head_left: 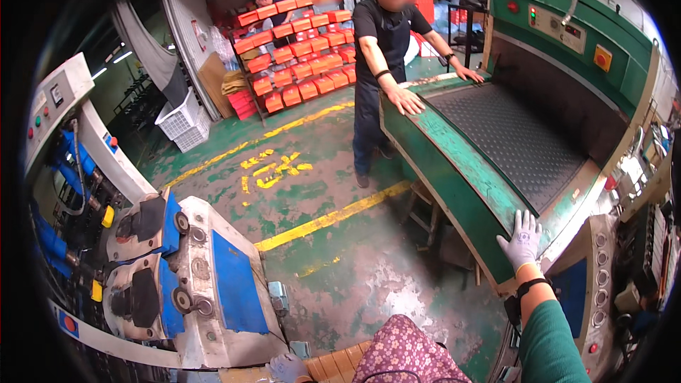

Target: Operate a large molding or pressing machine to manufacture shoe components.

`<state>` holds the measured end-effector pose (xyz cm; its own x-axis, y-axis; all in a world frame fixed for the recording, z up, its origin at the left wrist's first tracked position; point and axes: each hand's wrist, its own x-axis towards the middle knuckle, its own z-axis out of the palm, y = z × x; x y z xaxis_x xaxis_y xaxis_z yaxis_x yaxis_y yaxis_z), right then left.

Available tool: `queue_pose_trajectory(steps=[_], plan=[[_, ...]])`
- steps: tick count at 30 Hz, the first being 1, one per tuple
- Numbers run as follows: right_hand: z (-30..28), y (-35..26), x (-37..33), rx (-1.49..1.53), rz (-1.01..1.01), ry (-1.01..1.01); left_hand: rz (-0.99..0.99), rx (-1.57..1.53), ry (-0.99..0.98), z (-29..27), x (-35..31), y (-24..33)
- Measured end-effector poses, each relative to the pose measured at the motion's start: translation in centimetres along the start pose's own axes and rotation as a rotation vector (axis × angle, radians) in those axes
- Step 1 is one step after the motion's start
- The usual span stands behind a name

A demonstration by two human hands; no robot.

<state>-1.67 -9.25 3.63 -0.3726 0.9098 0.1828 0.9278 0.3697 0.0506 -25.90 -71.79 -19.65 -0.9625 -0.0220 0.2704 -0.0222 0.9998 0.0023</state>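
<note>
My right hand [523, 241], in a pale grey glove, lies with its fingers spread on the near corner of a green machine's painted rim [477, 164]. Inside that rim stretches a dark studded conveyor bed [514, 135], which runs under a green hood with a control panel [557, 28]. At the bottom edge, my left hand [287, 367] shows only in part, also gloved. It is beside a slatted wooden surface [337, 365] and the base of a white and blue machine [237, 280]; its fingers are too unclear to make out.
Across the green machine stands a person in a dark apron [376, 64], both hands on its rim. Orange bins [305, 89] fill a rack behind; another person is partly hidden there. White crates [183, 120] stand farther left. Yellow lines [333, 214] mark the worn floor. A stool [423, 216] is under the rim.
</note>
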Motion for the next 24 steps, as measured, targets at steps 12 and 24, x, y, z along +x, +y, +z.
queue_pose_trajectory(steps=[12, 24], plan=[[1.1, 0.3, -0.4, 0.096, -0.107, 0.041, -0.107, 0.022, -0.243, 2.1, 0.3, -1.9], [-1.2, -1.3, 0.0, -0.004, -0.01, -0.052, -0.107, -0.073, -0.045, -1.0, 0.7, 0.6]])
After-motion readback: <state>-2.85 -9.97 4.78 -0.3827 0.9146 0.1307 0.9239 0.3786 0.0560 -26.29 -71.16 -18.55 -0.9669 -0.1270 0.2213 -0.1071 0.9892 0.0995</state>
